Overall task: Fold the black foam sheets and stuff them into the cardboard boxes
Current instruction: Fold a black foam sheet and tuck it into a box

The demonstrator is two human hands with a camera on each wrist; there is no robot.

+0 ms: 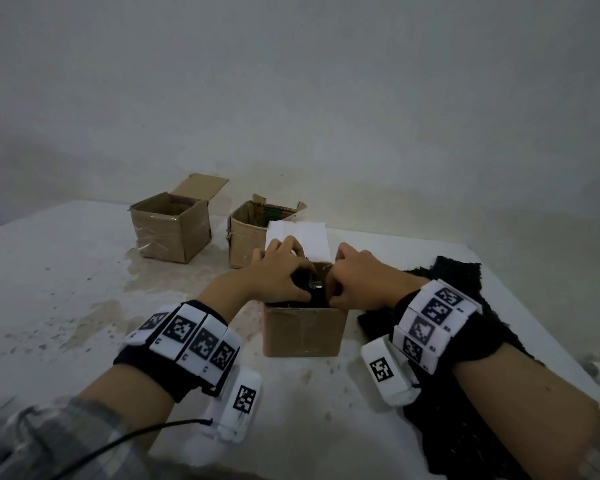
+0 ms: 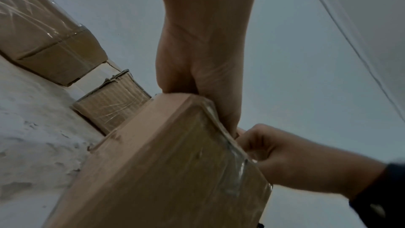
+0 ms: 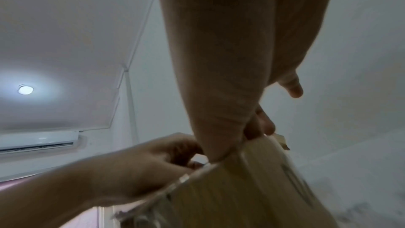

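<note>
The near cardboard box (image 1: pixel 305 327) stands open on the table with a white flap (image 1: pixel 302 240) raised at its far side. A folded black foam sheet (image 1: pixel 313 293) shows dark inside its mouth. My left hand (image 1: pixel 281 271) curls over the box's left rim, fingers bent down onto the foam. My right hand (image 1: pixel 357 282) curls in from the right rim onto the same foam. In the left wrist view the box wall (image 2: pixel 164 162) hides my left hand's (image 2: pixel 201 75) fingertips, and the right hand (image 2: pixel 274 153) is bent at the rim. The right wrist view shows both hands (image 3: pixel 230 93) (image 3: pixel 142 166) above the box (image 3: pixel 241 188).
Two more open cardboard boxes (image 1: pixel 172 230) (image 1: pixel 253 233) stand behind, near the wall. More black foam sheets (image 1: pixel 465 282) lie on the right, under my right forearm. The stained white table (image 1: pixel 66 289) ends near at the right. A cable (image 1: pixel 136 434) trails from my left wrist.
</note>
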